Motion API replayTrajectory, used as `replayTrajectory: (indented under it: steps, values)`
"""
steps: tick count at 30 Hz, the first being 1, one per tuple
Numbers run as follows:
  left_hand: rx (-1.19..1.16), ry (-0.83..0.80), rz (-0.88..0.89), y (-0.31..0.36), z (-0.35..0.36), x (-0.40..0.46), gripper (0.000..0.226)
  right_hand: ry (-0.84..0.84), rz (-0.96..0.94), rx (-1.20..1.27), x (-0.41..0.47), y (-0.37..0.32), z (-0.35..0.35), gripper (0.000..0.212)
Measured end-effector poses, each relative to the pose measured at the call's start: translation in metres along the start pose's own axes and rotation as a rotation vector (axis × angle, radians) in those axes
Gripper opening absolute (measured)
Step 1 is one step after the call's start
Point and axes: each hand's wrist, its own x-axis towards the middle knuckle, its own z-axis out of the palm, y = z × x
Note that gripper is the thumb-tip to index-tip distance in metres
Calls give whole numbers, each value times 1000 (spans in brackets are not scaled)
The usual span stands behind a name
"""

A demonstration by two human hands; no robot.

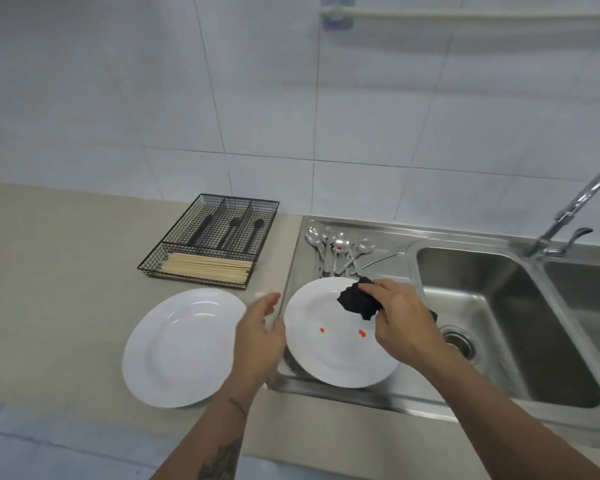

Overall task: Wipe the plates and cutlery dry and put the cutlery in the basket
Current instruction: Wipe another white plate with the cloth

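A white plate (pixel 329 355) with two small red spots lies on the steel drainboard (pixel 388 265). My right hand (pixel 400 320) is shut on a black cloth (pixel 355 301) and presses it onto the plate's far right part. My left hand (pixel 258 336) is at this plate's left rim, fingers spread; whether it grips the rim I cannot tell. A second white plate (pixel 177 348) rests on the counter to the left. Several silver spoons (pixel 336 249) lie on the drainboard behind the plate. A black wire basket (pixel 208 240) stands further back left.
The basket holds black cutlery in its rear compartments and wooden chopsticks (pixel 205 268) in the front one. A steel sink basin (pixel 506 323) with a drain lies to the right, a faucet (pixel 575 209) behind it. The beige counter (pixel 56 271) stretches left; a tiled wall rises behind.
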Motion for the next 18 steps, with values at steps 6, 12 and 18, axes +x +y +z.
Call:
replayTrajectory:
  steps: [6,12,18]
  values:
    - [91,119,-73,-2,50,-20,46,-80,-34,-25,-24,41,-18,59]
    - [78,200,-195,11,61,-25,47,-149,-45,34,-39,69,-19,60]
    - [-225,337,-357,22,63,-19,45,-132,-7,84,-39,77,-24,58]
